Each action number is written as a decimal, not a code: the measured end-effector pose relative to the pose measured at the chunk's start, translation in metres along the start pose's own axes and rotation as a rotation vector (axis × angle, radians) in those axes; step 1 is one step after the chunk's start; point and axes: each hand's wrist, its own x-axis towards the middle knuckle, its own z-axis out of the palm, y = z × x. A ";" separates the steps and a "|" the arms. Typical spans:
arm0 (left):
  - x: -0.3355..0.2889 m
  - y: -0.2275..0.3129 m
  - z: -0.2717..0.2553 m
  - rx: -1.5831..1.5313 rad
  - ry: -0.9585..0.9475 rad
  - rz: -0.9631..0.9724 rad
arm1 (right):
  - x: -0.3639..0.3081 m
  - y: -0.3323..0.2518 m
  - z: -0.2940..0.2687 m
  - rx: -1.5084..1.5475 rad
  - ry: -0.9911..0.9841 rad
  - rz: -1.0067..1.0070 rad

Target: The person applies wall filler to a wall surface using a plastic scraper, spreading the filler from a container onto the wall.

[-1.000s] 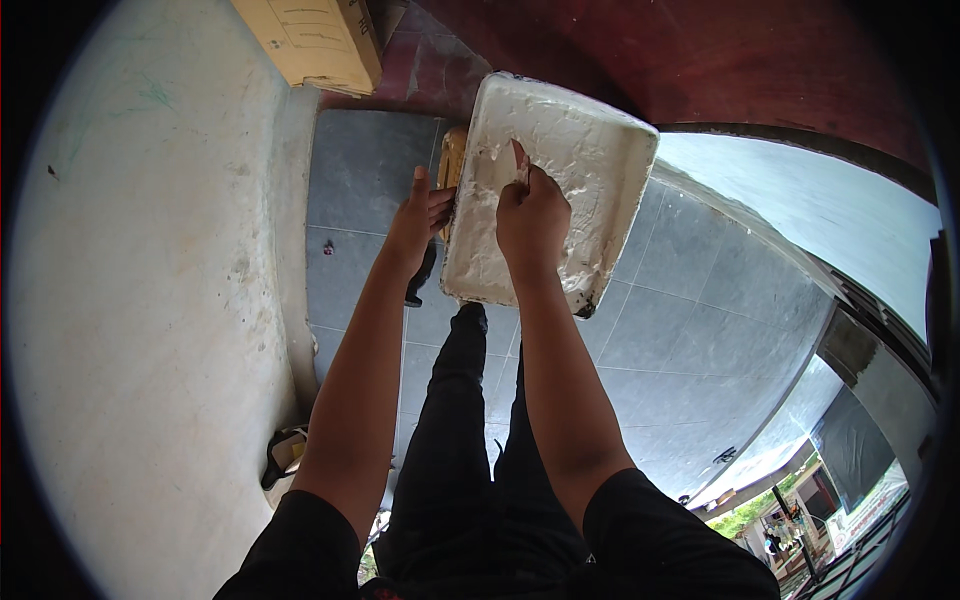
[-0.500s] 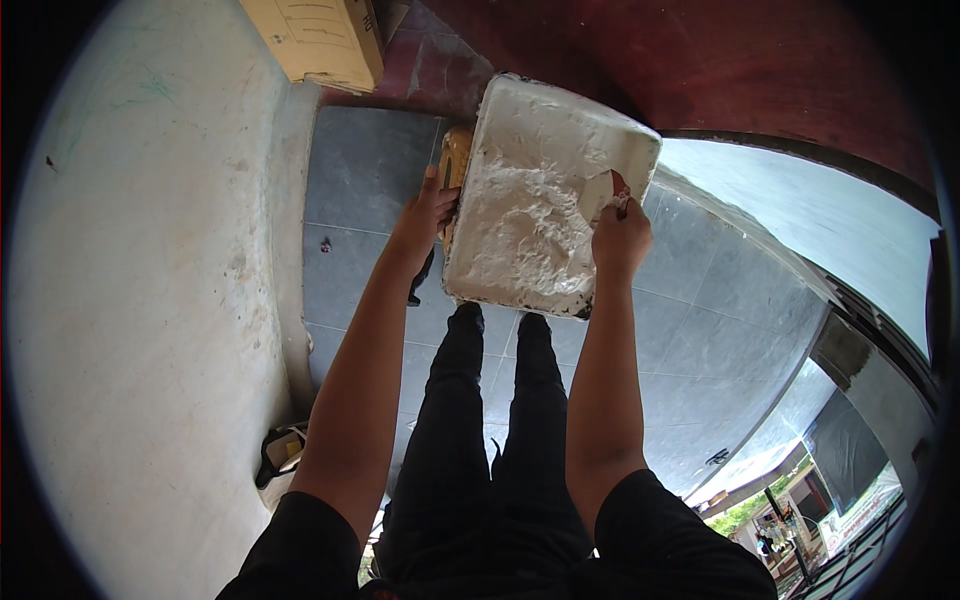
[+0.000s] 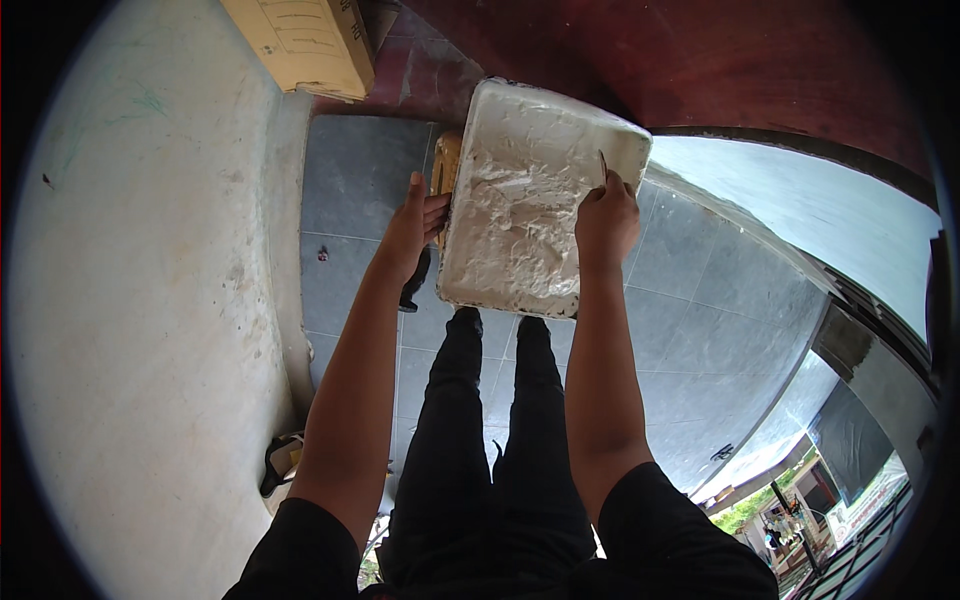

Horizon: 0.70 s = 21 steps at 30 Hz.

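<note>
A shallow pale tray [image 3: 637, 148] with a dirty rim holds a thick layer of white paste [image 3: 520, 215], ridged in the middle. Along the tray's left side is my left hand [image 3: 412, 222], thumb up and fingers stretched out. Its fingertips meet the rim, and their ends are partly hidden. My right hand [image 3: 608, 222] is closed round a putty knife [image 3: 603, 166] over the tray's right part. Only a thin edge of the knife shows above the fist. Beside my left fingers, a yellow-brown wooden piece [image 3: 445, 165] juts out from under the tray's left edge.
Grey floor tiles [image 3: 365, 180] surround the tray. A cardboard box [image 3: 310, 45] stands at the far left by the white wall [image 3: 160, 300]. Dark red surface [image 3: 720, 70] lies beyond the tray. A black object [image 3: 413, 283] is on the floor below my left hand; a bag [image 3: 283, 462] sits lower left.
My right hand has turned the putty knife from showing its broad blade to nearly edge-on. The paste's surface looks smoother at the right. My left hand stays beside the rim; the whole view shifts slightly.
</note>
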 end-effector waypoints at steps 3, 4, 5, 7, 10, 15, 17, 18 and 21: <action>0.004 -0.004 -0.005 -0.018 -0.022 0.006 | -0.018 -0.017 0.018 0.040 -0.145 -0.164; 0.004 -0.007 -0.006 -0.039 -0.033 0.003 | -0.038 -0.031 0.023 0.102 -0.200 -0.233; 0.005 -0.009 -0.007 -0.041 -0.031 0.005 | -0.055 -0.046 0.025 0.123 -0.284 -0.275; 0.001 -0.011 -0.010 -0.083 -0.027 -0.006 | -0.066 -0.054 0.021 0.224 -0.307 -0.310; -0.007 -0.006 -0.004 -0.018 0.015 -0.006 | -0.027 -0.031 0.015 0.162 -0.092 -0.246; 0.000 -0.001 0.005 -0.028 -0.038 0.003 | 0.045 0.014 0.024 -0.108 -0.103 -0.089; 0.002 -0.008 -0.002 -0.035 -0.036 0.001 | 0.019 -0.015 0.028 0.029 -0.227 -0.247; 0.002 -0.014 -0.009 -0.050 -0.020 0.006 | -0.004 -0.037 0.029 0.058 -0.313 -0.319; -0.003 -0.014 -0.011 -0.068 0.004 0.013 | -0.026 -0.060 0.019 0.145 -0.384 -0.403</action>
